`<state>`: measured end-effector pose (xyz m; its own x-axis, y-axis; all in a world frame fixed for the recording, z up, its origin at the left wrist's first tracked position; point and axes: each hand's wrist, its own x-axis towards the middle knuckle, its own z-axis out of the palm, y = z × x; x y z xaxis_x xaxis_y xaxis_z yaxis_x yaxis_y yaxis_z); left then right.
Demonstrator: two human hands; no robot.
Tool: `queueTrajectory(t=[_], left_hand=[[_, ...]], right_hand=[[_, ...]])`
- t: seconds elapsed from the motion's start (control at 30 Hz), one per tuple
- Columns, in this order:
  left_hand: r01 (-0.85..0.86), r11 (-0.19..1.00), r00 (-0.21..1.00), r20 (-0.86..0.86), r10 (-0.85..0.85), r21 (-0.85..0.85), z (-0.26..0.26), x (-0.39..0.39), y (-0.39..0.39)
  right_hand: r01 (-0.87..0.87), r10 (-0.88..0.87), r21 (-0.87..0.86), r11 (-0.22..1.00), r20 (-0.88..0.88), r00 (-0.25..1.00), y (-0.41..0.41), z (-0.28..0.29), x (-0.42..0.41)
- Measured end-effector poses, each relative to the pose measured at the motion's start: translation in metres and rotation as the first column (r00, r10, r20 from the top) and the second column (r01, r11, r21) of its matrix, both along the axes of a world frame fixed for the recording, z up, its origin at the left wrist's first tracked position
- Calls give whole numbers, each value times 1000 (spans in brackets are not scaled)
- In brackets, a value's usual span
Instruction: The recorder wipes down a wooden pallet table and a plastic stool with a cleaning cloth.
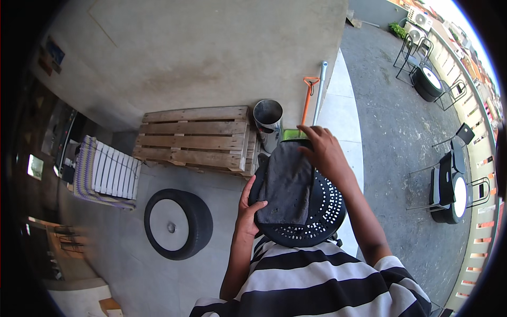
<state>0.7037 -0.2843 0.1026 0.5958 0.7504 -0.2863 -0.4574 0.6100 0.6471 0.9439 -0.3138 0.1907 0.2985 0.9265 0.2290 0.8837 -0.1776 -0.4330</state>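
Observation:
A dark grey cloth (286, 184) lies spread over part of a round black perforated seat (326, 202) directly in front of my striped shirt. At the left rim is my left hand (249, 212), its thumb on the cloth's edge and its fingers along the outer side of the seat. My right hand (326, 152) is at the far right corner of the cloth. Its fingers are curved and spread apart, with the thumb over the cloth. Whether that thumb presses on the cloth is unclear. The cloth covers much of the seat's left side.
Stacked wooden pallets (194, 134) sit against the wall, beside a tall cylindrical bin (268, 115). A green dustpan (291, 134) and an orange handle (307, 101) are ahead. A tyre table (170, 226) stands left, a slatted white lounger (115, 172) beyond it. Chairs (445, 174) are right.

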Motion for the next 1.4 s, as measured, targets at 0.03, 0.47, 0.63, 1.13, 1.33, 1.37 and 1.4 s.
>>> queueTrajectory(t=[0.03, 0.47, 0.63, 1.13, 1.33, 1.37, 1.4], left_hand=[[7, 1000, 1000, -1, -7, -3, 1, -1, -1], [-32, 999, 999, 1, 32, -19, -2, -2, -1], [-22, 1000, 999, -23, 22, -7, -2, 2, 0], [-56, 998, 998, -12, 56, -18, -9, 0, 2], [-84, 996, 995, 49, 84, -10, -11, -2, -4], [-89, 996, 995, 48, 89, -8, -9, -2, -4], [-86, 996, 995, 41, 86, -18, -6, 0, -6]], right_hand=[[3, -1, 57, 998, -39, 999, -5, -6, -13], [403, -408, -139, 904, -5, 913, -45, -38, -34], [169, -189, -104, 980, -234, 954, -40, -51, -11], [31, -81, -75, 997, -892, 445, -57, -55, -24], [287, -308, -117, 951, -255, 917, -67, -30, -36], [282, -303, -117, 952, -257, 918, -63, -26, -39], [247, -247, -14, 969, -117, 962, -60, -21, -41]])
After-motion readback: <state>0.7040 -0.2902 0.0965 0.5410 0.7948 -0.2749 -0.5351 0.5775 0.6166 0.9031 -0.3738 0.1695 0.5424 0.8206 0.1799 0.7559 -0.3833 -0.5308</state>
